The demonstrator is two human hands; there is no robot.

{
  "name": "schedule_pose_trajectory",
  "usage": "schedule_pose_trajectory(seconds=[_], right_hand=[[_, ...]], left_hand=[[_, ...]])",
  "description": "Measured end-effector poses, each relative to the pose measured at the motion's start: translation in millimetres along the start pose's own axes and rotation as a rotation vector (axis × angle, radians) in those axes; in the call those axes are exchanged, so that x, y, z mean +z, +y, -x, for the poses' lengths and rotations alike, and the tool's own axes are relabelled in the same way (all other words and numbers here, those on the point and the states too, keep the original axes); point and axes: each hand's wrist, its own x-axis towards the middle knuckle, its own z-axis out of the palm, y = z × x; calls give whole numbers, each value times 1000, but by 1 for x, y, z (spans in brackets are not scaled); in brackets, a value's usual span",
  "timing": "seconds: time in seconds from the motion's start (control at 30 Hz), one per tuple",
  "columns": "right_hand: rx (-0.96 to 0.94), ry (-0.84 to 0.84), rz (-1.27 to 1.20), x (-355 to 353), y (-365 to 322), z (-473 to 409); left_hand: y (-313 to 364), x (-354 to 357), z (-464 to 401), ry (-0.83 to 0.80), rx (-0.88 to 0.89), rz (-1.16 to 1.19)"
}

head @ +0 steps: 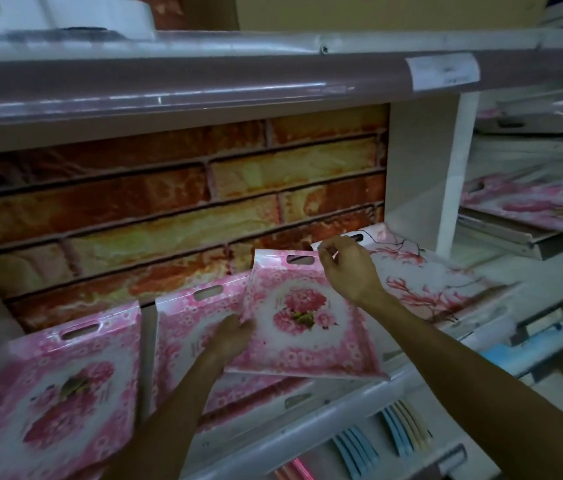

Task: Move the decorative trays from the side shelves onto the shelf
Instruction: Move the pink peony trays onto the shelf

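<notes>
Held tray: a pink flowered tray (pixel 302 317) sits between both hands, tilted, its far handle end raised and its near edge low over the front lip of the shelf (pixel 307 434).
Long axis: runs away from the person, from the near edge by the forearms up to the handle slot by the right hand.
Right hand (pixel 347 271): at the tray's far right corner, beside the handle slot, fingers curled and pinching the rim. It looks like a light fingertip hold.
Left hand (pixel 230 336): against the tray's left edge, about midway along, fingers tucked at or under the rim; how firmly it clasps I cannot tell.
Nearer hand: the left is nearer the person and lower; the right reaches further in and higher.
Under the tray: a second pink tray (pixel 197 317) lies just left of the left hand, partly covered by the held one.
Further left: a third pink tray (pixel 62 379), well left of both hands, lying flat-ish with its handle slot away from the person.
Beyond the right hand: a pale tray with red branches (pixel 425 282), touching or just behind the held tray's right side.
Side shelves (pixel 532 209): to the right of the right arm, more trays stacked there.
Next move, as I judge it: lowering the raised far end so the tray lies in line with its neighbours.
</notes>
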Motion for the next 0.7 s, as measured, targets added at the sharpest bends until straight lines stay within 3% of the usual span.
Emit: schedule_pose_trajectory(seconds=[0.23,0.37,0.7], right_hand=[[198,134,-102,-8,19,-10],[298,178,-158,-9,27,-17],[296,-10,-499,5,-10,-10]], left_hand=[[2,-12,10,127,106,-6],[1,-27,25,209,180,107],[-2,-47,64,371,264,217]])
